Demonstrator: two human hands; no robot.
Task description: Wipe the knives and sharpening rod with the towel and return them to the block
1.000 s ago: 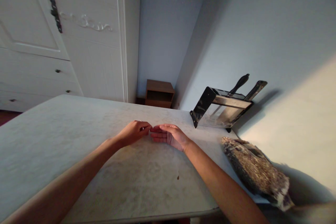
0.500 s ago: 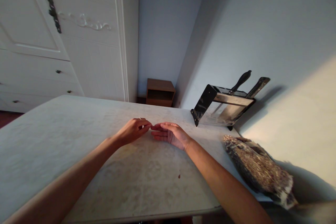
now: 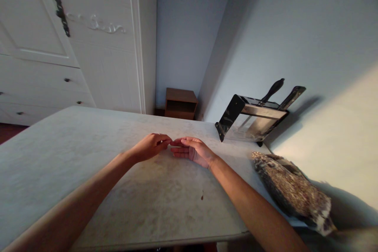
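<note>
Both hands are near the middle of the pale, mottled table [image 3: 165, 201]. My left hand [image 3: 152, 146] has its fingers pressed together in a pinch, with a ring on one finger. Its fingertips meet the fingertips of my right hand; whether something small is between them is too small to tell. My right hand [image 3: 193, 151] is turned palm toward me, fingers stretched out to the left, and nothing lies on its palm.
A knife holder [image 3: 251, 120] with two black handles stands at the table's back right. A brown fuzzy object [image 3: 292, 189] lies along the right edge by the wall. Beyond the table are a white wardrobe [image 3: 109, 59] and a small brown cabinet [image 3: 180, 95].
</note>
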